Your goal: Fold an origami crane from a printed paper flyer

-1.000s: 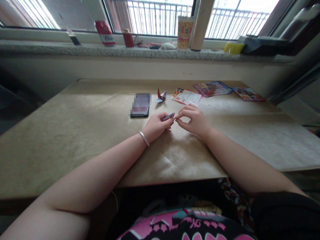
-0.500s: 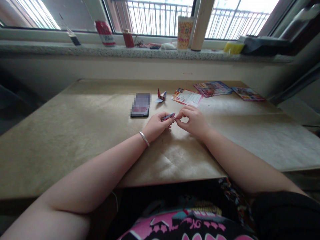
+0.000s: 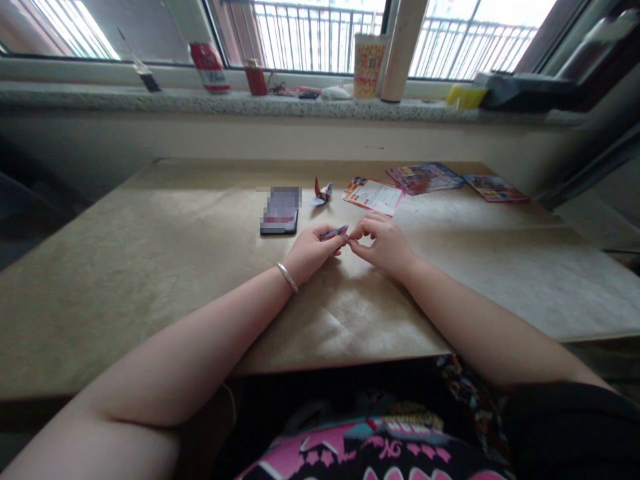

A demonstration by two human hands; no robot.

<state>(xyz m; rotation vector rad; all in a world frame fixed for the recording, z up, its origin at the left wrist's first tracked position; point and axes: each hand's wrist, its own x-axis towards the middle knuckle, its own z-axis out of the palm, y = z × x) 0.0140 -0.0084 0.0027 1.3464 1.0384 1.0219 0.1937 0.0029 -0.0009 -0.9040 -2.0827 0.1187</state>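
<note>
Both my hands meet over the middle of a table covered in brown paper (image 3: 150,267). My left hand (image 3: 313,252), with a silver bangle on its wrist, is closed around a small folded piece of coloured paper (image 3: 335,233). My right hand (image 3: 383,241) pinches the right end of the same piece with its fingertips. A finished folded paper figure (image 3: 323,191) stands just beyond them. A dark phone (image 3: 279,215) lies flat to the left of that figure.
Printed leaflets (image 3: 376,195) and colourful sheets (image 3: 424,176) lie at the far right of the table. The stone windowsill (image 3: 150,100) behind holds a red can (image 3: 210,65), a patterned cup (image 3: 369,65), a yellow sponge (image 3: 463,97) and small clutter.
My right hand has slid slightly left and closer to my left hand, tightening its pinch on the folded paper. The rest of the table is unchanged.
</note>
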